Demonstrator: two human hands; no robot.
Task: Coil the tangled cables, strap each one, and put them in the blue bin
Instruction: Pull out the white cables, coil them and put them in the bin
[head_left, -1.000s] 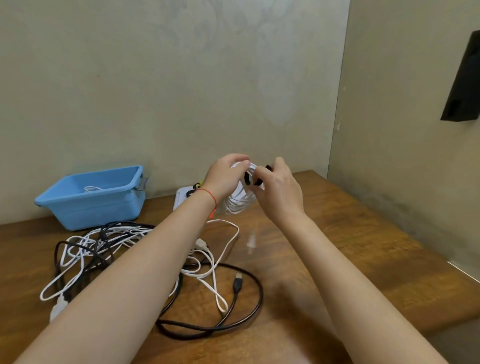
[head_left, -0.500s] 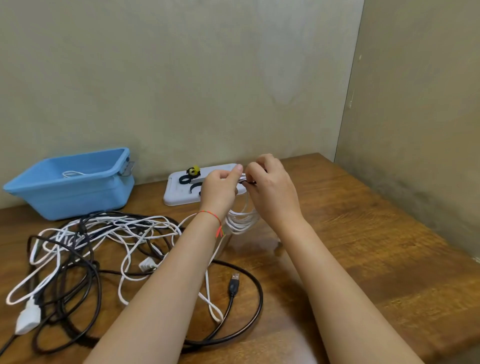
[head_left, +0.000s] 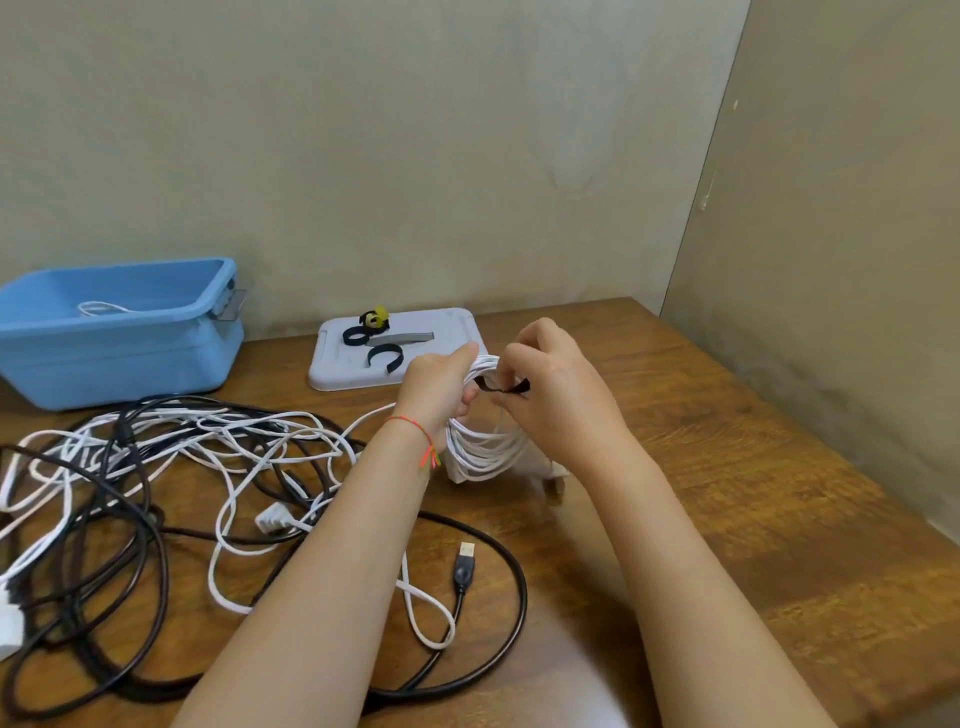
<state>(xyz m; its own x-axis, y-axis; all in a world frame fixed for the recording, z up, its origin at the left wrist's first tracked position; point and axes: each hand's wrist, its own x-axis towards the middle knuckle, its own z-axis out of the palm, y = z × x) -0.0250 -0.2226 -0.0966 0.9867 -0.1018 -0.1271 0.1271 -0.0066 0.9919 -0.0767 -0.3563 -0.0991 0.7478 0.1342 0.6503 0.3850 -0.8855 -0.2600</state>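
A coiled white cable (head_left: 485, 449) hangs upright between both hands above the wooden table (head_left: 727, 467). My left hand (head_left: 436, 392) grips the top of the coil. My right hand (head_left: 556, 395) pinches a black strap (head_left: 501, 387) that wraps round the coil's top. A tangle of white cables (head_left: 218, 441) and black cables (head_left: 119, 545) spreads over the table's left half, with a black USB plug (head_left: 464, 566) near the front. The blue bin (head_left: 119, 332) stands at the back left with one white cable (head_left: 101, 308) inside.
A white tray (head_left: 441, 332) behind my hands carries several loose straps (head_left: 384, 356), black, grey and one with yellow. Walls close the back and right sides. A white plug block (head_left: 8, 623) lies at the left edge.
The view has tilted down and the hands with the coil have sunk towards the table. The black strap now shows wrapped over the coil's top between my fingers.
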